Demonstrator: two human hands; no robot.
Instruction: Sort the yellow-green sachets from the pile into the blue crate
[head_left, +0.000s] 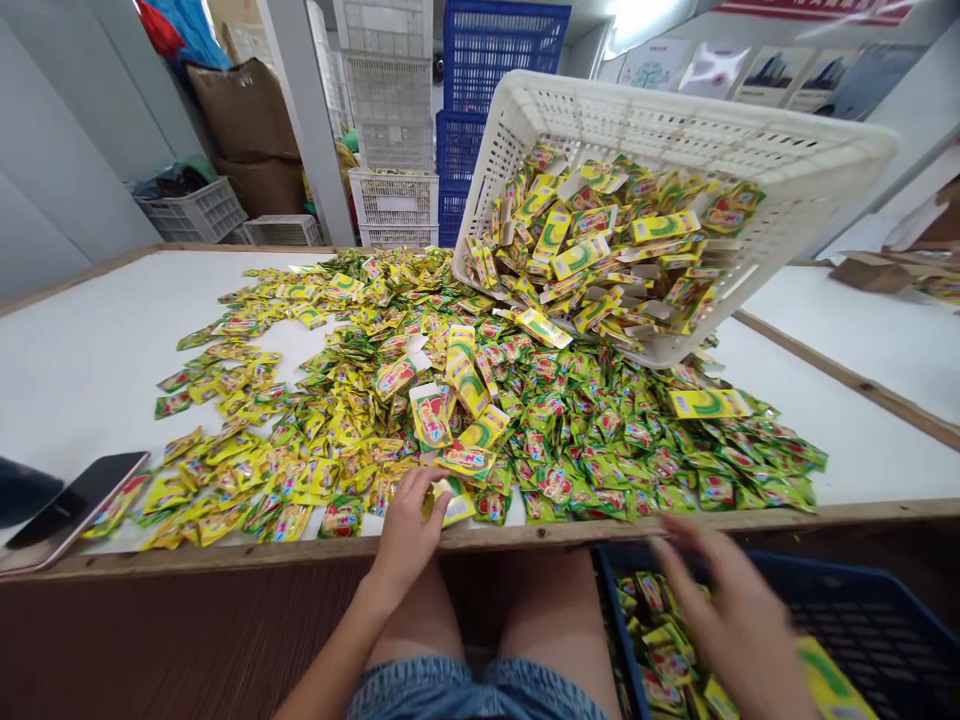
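Observation:
My left hand (409,525) is at the table's front edge, its thumb and fingers closed on the end of a small yellow box (457,503). Just beyond it lie more small printed boxes (431,415), some with open flaps. They rest on a wide heap of yellow and green candy sachets (592,430). My right hand (731,610), blurred by motion, hovers over a dark blue crate (847,590) below the table edge. Its thumb and fingers are apart, with nothing visible between them. Sachets and yellow boxes (829,685) lie in that crate.
A white plastic basket (795,170) full of yellow boxes tips toward me on the table. A phone (75,505) and a dark object (26,490) lie at the left. Stacked white crates (394,200) and blue crates (502,60) stand behind. A wooden strip (847,375) edges the table's right.

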